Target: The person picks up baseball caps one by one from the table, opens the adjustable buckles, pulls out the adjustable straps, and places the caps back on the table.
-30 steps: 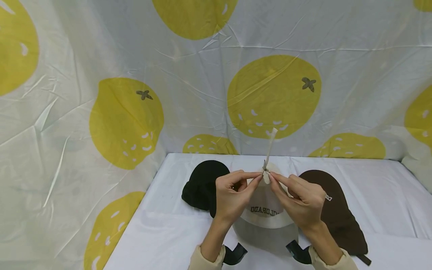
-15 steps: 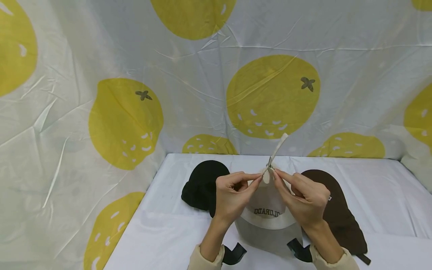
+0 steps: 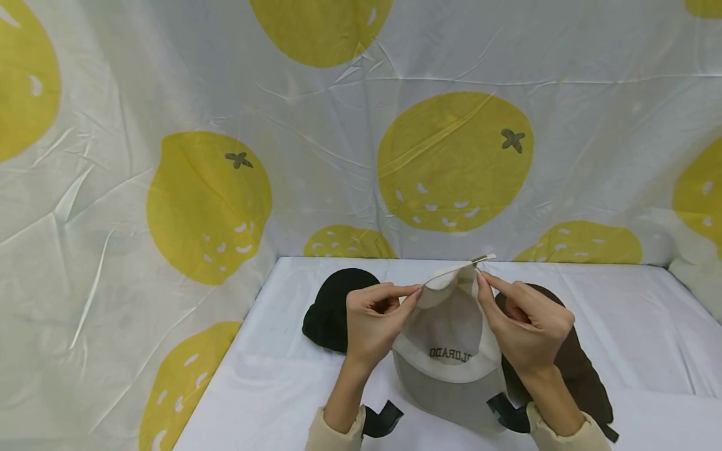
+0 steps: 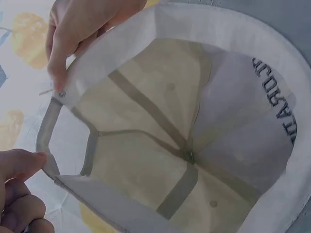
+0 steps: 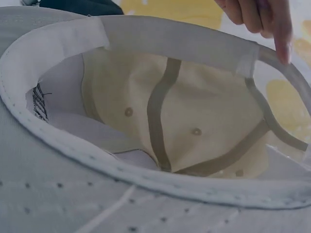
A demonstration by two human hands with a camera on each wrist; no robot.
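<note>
A light beige cap (image 3: 448, 329) with a grey brim and "COLORADO" lettering lies inside up between my hands in the head view. Its back strap (image 3: 448, 273) runs taut from one hand to the other. My left hand (image 3: 373, 319) pinches the strap at its left part between thumb and index finger. At the strap's right end, beside a small metal buckle (image 3: 481, 258), my right hand (image 3: 524, 319) pinches with thumb and index finger. The left wrist view shows the cap's inner seams (image 4: 150, 104) and both hands on the strap. The right wrist view shows my left fingertip (image 5: 283, 51) on the strap.
A black cap (image 3: 338, 313) sits on the white-covered table (image 3: 271, 382) to the left. A brown cap (image 3: 581, 376) lies at the right, partly behind my right hand. Behind the table hangs a lemon-print curtain (image 3: 327, 156).
My hands have moved apart, the right one more so. The strap's free tail, upright before, has dropped nearly level at the right. The strap has lengthened between my hands, and the back opening is wider.
</note>
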